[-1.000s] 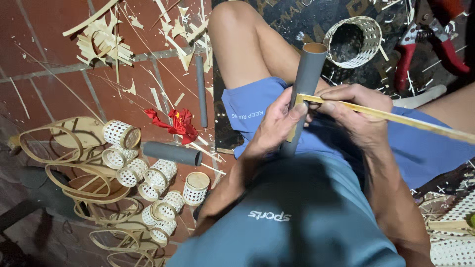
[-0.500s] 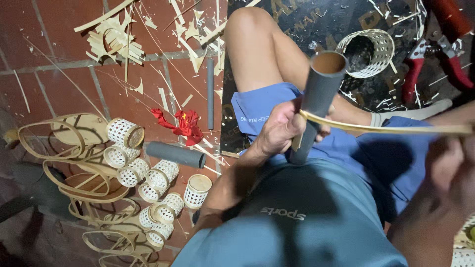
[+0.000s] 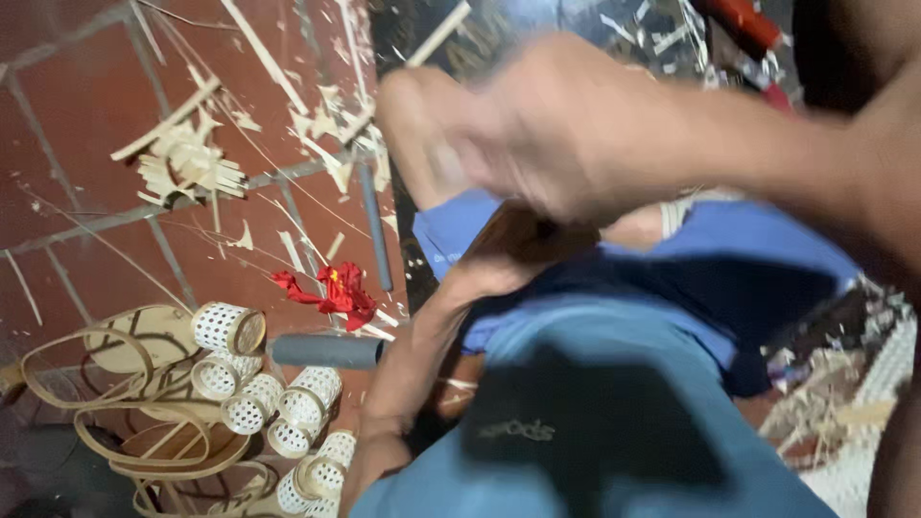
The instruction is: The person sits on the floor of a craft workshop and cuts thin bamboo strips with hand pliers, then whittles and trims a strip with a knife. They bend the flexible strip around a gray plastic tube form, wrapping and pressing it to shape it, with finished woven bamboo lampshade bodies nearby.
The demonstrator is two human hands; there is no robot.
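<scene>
Seen from above, blue-grey shirt (image 3: 614, 441) filling the bottom of the view, blue shorts (image 3: 748, 278) just beyond. Left forearm running up from the lower edge, left hand (image 3: 480, 278) wrapped around the lower part of a dark tube (image 3: 523, 235) held over the lap, grip closed on it, fingers mostly hidden in shadow. Right hand (image 3: 566, 125) crossing the middle of the view, raised close to the camera and heavily blurred; impossible to tell whether its grip is apart or together, or whether anything lies in it. Bare knee partly hidden behind that hand. To the left, on the red tiled floor (image 3: 77, 115), a heap of small white woven cylinders (image 3: 254, 384) lying among flat tan strip loops (image 3: 106, 384). Just beside them, a short grey tube (image 3: 326, 351) lying on its side. A little farther out, a crumpled red scrap (image 3: 331, 291), then a thin grey rod (image 3: 376, 225) lying lengthwise along the edge of a dark mat. Farther still, pale splinters and shavings (image 3: 192, 158) scattered over the tiles, a thicker pile at upper left. At the far top right, red tool handles (image 3: 743, 24), blurred, on the dark mat amid more pale offcuts. At the right edge, near the lower corner, white woven mesh (image 3: 878, 384), only partly in view.
</scene>
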